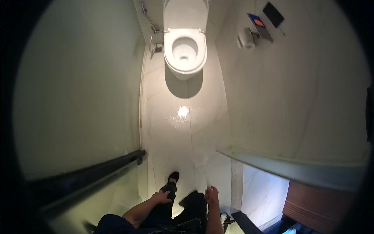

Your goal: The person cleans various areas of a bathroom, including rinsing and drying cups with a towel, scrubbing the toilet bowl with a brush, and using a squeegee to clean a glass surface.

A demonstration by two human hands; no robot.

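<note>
My left hand [162, 196] hangs in front of my dark trouser leg, thumb and fingers apart, with nothing seen in it. To the right, my right hand [211, 194] is raised with its fingers curled; whether something small is between them is hard to make out. Both hands are over the pale marble-look tile floor [166, 131]. Farther ahead stands a white toilet [201, 55], its lid [186, 14] up and its seat ring down. Under my hands show my legs and one black shoe [174, 176].
A bidet sprayer hose [150, 20] hangs left of the toilet. The right wall carries a toilet paper roll [247, 38], a metal shelf [266, 35] and a dark panel [273, 14]. A glass panel edge [257, 165] and a black-framed partition [96, 168] flank me. A brown ribbed surface [315, 207] is lower right.
</note>
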